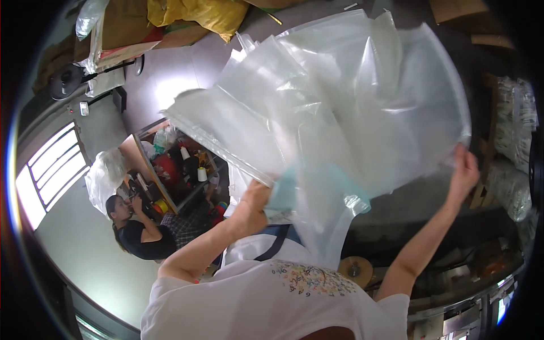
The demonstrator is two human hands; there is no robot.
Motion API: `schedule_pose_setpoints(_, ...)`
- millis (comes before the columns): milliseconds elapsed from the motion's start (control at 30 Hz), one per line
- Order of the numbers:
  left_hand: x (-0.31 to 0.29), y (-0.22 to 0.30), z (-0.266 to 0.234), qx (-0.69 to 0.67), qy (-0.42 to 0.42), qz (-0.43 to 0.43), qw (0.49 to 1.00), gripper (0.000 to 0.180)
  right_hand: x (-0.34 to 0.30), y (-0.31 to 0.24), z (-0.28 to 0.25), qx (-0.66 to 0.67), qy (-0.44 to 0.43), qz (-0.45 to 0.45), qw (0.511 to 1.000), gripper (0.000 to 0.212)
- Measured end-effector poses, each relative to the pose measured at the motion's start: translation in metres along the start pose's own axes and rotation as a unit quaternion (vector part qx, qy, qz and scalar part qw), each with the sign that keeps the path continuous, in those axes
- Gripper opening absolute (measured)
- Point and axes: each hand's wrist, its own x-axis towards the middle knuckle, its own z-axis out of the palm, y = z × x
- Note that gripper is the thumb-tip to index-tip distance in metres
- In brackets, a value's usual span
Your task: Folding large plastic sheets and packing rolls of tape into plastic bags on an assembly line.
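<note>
A large, crumpled sheet of translucent plastic (345, 107) is spread out in front of me and fills the upper middle of the view. My left hand (252, 208) is closed on its near left edge, where the fingers are partly hidden by the film. Out to the right, my right hand (466, 173) pinches the sheet's right border with arm stretched. A pale blue patch (334, 184) shows at the near middle of the plastic, and a narrow tail of film hangs down toward my waist.
On the left a person (144, 229) in a dark top sits beside a wooden shelf box (139, 156) with thread cones. A black fan (68, 81) stands farther back. Yellow plastic (209, 17) lies on cardboard at the far side. Wrapped clear bundles (513, 113) are stacked at right.
</note>
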Motion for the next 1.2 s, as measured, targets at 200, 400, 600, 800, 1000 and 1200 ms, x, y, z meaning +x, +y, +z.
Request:
schedule_pose_setpoints(200,0.094,0.105,0.057,0.038,-0.152,0.340,0.927,0.031,0.026,0.040,-0.082,-0.195,0.153,0.005,0.969,0.055)
schedule_pose_setpoints(400,0.177,0.138,0.164,0.028,-0.164,0.412,0.896,0.025,-0.004,-0.104,-0.017,0.091,-0.404,-0.092,0.906,0.058)
schedule_pose_setpoints(600,0.076,0.075,0.180,-0.127,-0.476,0.313,0.812,0.023,-0.009,-0.094,0.088,-0.058,-0.107,-0.155,0.980,0.027)
schedule_pose_setpoints(800,0.012,0.025,0.204,0.034,-0.520,0.196,0.831,0.038,-0.061,-0.113,0.267,-0.001,-0.111,-0.300,0.948,0.026)
schedule_pose_setpoints(1000,0.010,-0.011,0.128,0.040,-0.330,0.229,0.915,0.038,-0.054,-0.094,0.136,0.099,-0.172,-0.113,0.974,0.014)
schedule_pose_setpoints(1200,-0.026,-0.025,0.063,0.088,-0.158,0.259,0.949,0.031,-0.054,-0.054,0.020,0.193,-0.171,-0.053,0.965,0.026)
